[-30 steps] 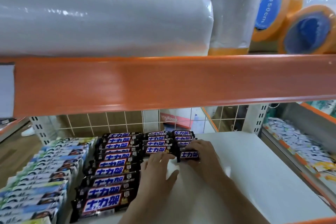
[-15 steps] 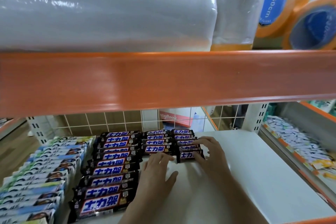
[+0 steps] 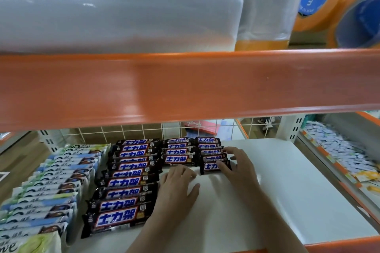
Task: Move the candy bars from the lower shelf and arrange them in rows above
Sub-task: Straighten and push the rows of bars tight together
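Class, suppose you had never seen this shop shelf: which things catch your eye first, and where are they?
A broad orange shelf edge cuts across the middle, with plastic-wrapped rolls above it. Below, dark candy bars lie in rows on the white shelf, where the right hand touches the nearest bar of the right-most row and the left hand rests flat.

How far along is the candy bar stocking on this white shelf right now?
Done: one long row of dark candy bars runs front to back, with two short rows started behind. In hand: the right hand pinches the front bar of the rightmost row; the left hand rests flat nearby. Left: much bare white shelf to fill.
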{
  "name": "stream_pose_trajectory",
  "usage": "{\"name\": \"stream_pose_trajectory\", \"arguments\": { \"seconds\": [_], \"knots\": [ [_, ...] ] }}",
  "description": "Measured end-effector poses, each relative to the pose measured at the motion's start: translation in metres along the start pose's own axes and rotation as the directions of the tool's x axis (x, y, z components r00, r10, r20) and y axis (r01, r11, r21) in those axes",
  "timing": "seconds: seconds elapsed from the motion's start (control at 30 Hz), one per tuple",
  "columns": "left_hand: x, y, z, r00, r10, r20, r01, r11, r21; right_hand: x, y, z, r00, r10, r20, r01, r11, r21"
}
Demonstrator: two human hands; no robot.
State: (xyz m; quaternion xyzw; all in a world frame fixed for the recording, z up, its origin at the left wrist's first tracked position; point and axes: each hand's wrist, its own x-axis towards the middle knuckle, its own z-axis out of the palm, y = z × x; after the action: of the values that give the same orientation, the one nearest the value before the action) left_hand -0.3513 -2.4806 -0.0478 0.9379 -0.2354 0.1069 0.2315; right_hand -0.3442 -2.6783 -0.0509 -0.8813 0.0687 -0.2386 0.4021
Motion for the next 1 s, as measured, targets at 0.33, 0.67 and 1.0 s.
{"name": "stream_pose_trajectory", "arguments": {
  "seconds": [0.33,0.67,1.0],
  "knots": [
    [0.001,0.003,0.001,0.999,0.017,-0.028,-0.016,0.999,0.041,-0.002,-0.004,0.0,0.996,0.069,0.055,-0.067,0.997,-0.026],
    [0.026,0.02,0.0,0.995,-0.065,0.082,0.04,0.962,0.271,0.012,-0.01,-0.031,0.957,-0.024,0.288,0.096,0.967,-0.237],
    [0.072,0.038,0.034,0.99,-0.142,-0.006,0.136,0.932,0.336,0.026,0.002,-0.002,0.864,-0.024,0.503,0.236,0.901,-0.363]
  ]
}}
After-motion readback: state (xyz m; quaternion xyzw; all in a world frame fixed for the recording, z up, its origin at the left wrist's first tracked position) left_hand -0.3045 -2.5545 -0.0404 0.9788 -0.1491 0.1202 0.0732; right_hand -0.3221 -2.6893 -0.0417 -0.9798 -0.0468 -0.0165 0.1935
